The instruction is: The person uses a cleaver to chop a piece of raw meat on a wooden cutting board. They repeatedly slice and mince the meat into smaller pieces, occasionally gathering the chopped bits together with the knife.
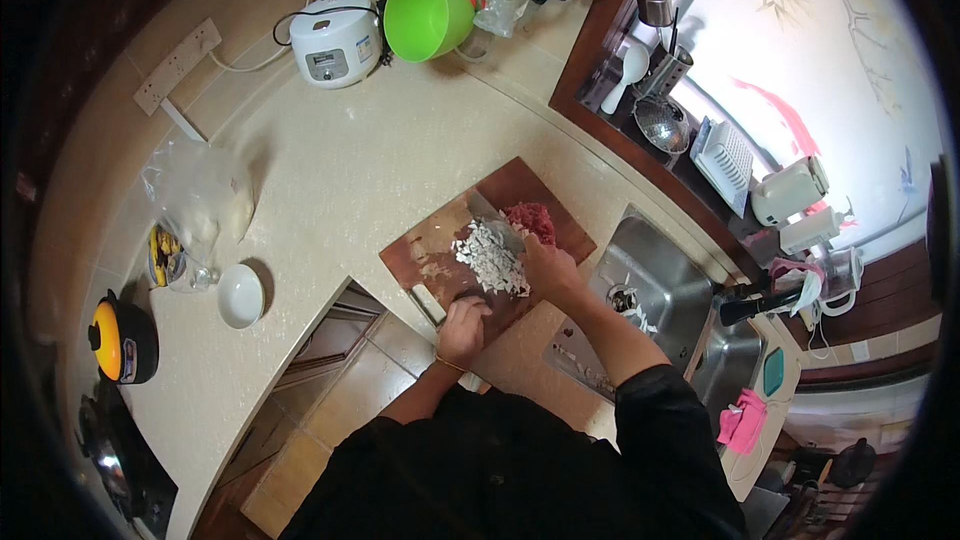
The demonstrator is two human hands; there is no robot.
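Observation:
My right hand (551,270) grips a kitchen cleaver, whose broad blade (484,208) lies over a wooden cutting board (506,176). Beside the blade is a pile of finely chopped white pieces (487,259), of a food I cannot identify. Red minced meat (531,219) sits on the far side of the blade, close to my right knuckles. My left hand (463,328) rests at the board's near edge with its fingers bent. Next to it is the light insert of the board's handle slot (427,305). A dark patch by my left fingertips is unclear.
Right of the board is a steel sink (664,262) with white scraps in it. A white bowl (241,296) and a clear plastic bag (199,191) stand to the left. At the back are a rice cooker (335,41) and a green ladle (427,15). The counter's edge (300,349) curves nearby.

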